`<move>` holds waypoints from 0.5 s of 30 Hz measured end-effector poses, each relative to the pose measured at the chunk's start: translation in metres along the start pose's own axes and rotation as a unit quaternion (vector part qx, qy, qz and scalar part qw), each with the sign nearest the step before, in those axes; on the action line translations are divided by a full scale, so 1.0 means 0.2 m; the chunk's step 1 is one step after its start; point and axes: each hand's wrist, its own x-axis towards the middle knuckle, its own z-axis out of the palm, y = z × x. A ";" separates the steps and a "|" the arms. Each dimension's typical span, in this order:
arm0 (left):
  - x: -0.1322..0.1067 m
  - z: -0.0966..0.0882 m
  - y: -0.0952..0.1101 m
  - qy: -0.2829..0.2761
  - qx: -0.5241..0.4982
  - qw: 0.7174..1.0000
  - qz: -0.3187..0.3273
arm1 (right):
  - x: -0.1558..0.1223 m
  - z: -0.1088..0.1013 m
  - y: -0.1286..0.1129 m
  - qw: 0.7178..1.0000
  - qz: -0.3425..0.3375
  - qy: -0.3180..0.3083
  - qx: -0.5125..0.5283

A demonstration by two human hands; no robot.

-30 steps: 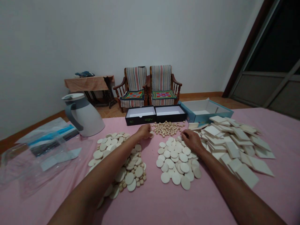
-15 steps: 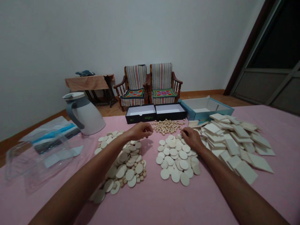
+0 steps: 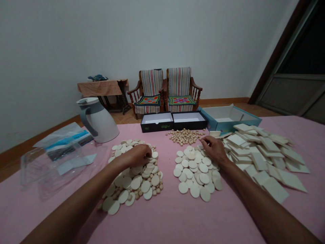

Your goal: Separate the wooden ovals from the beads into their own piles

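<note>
As the mixed pile [image 3: 146, 186] stands, left of centre: discs and small pieces lie jumbled, so the separating looks only partway, with plenty left
Disc pile [image 3: 194, 173]: right of centre, seemingly sorted
Small-piece pile [image 3: 185, 136]: mid-frame, just above the discs, seemingly sorted too
Tiles [image 3: 266, 145]: heaped at the right of the frame
Left hand [image 3: 142, 154]: over the mixed pile, fingers curled; I cannot tell whether they pinch anything
Right hand [image 3: 213, 147]: above the disc pile's right edge, thumb and forefinger close together; grip cannot be told
Hidden: the left forearm [image 3: 96, 183] covers some mixed pieces; both arms run off the bottom
</note>
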 end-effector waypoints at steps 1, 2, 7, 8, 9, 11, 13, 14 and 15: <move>0.00 0.00 0.00 0.008 -0.005 1.000 -0.002 | 0.00 0.00 -0.02 1.000 0.000 -0.003 0.021; 0.01 0.01 -0.01 0.017 -0.011 1.000 -0.006 | 0.00 0.00 -0.04 0.999 -0.002 -0.013 0.042; 0.08 0.00 -0.07 0.069 -0.067 0.995 -0.038 | -0.03 0.04 -0.09 0.991 -0.014 -0.103 0.087; 0.11 0.00 -0.07 0.079 -0.083 0.992 -0.044 | -0.03 0.05 -0.09 0.990 -0.014 -0.111 0.086; 0.14 0.01 -0.07 0.089 -0.101 0.990 -0.048 | -0.04 0.05 -0.09 0.990 -0.013 -0.115 0.083; 0.22 0.02 -0.07 0.108 -0.139 0.983 -0.054 | -0.04 0.06 -0.09 0.991 -0.012 -0.114 0.073; 0.31 0.03 -0.05 0.137 -0.181 0.972 -0.061 | -0.04 0.06 -0.08 0.991 -0.012 -0.112 0.068; 0.35 0.03 -0.04 0.157 -0.202 0.964 -0.065 | -0.04 0.06 -0.08 0.992 -0.012 -0.111 0.067; 0.39 0.03 -0.03 0.178 -0.224 0.956 -0.068 | -0.04 0.06 -0.08 0.992 -0.012 -0.109 0.065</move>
